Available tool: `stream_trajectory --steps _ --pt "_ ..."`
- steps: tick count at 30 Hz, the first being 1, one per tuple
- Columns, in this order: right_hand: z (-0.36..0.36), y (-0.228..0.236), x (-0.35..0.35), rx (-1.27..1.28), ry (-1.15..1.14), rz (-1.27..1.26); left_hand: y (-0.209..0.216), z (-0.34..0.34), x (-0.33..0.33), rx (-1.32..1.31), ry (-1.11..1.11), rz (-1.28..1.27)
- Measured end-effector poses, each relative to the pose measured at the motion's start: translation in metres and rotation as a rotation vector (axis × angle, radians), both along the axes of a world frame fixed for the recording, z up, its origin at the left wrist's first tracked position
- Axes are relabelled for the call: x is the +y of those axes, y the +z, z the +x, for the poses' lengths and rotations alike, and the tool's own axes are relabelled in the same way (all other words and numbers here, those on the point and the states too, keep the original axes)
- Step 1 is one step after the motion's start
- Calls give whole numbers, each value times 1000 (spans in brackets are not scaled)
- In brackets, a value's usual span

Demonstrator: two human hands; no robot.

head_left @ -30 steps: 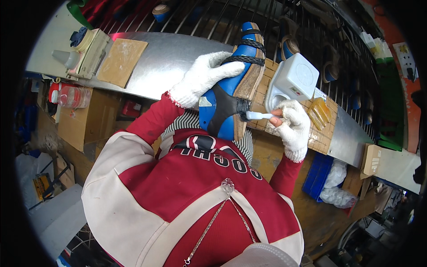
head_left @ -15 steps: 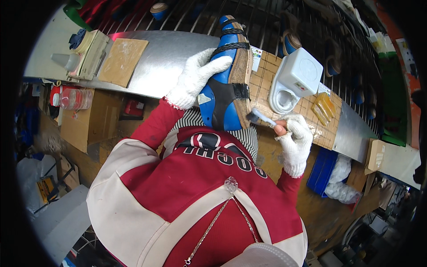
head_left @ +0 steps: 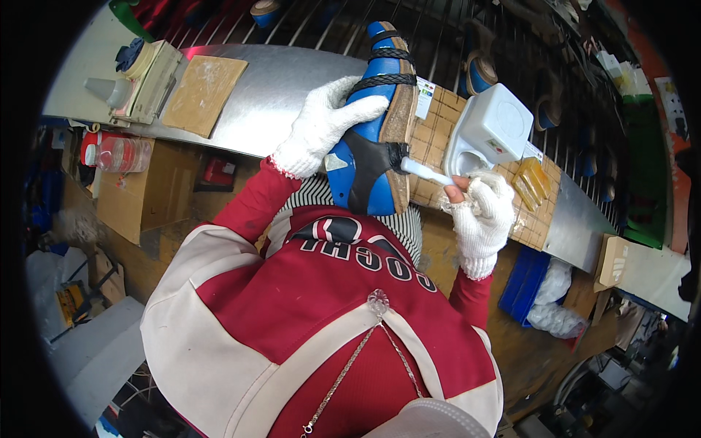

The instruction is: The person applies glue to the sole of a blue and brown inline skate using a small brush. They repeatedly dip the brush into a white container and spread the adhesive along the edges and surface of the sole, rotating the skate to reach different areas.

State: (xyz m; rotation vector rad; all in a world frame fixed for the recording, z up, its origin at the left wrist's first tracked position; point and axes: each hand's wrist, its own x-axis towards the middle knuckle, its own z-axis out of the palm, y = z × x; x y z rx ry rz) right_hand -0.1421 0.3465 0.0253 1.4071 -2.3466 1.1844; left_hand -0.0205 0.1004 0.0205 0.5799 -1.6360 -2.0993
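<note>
Head view: shoe point(head_left: 391, 130) between hands point(head_left: 319, 125) point(head_left: 482, 215)

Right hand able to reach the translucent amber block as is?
Probably yes: the white-gloved right hand is beside the translucent amber block, nothing visible between, though it holds a slim pale-handled brush.

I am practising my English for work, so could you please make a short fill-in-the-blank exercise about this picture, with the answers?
1. The left hand holds a shoe last coloured mainly ____.
2. The right hand holds a brush by its pale ____.
3. The braided straps across the last are ____.
4. The knitted gloves on both hands are ____.

Missing words: blue; handle; black; white.
</note>
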Motion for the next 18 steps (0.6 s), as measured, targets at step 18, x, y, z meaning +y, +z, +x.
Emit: stream_trajectory --steps 18 --pt "-21 3 -8 -278 132 -255 3 -25 6 -8 -191 588"
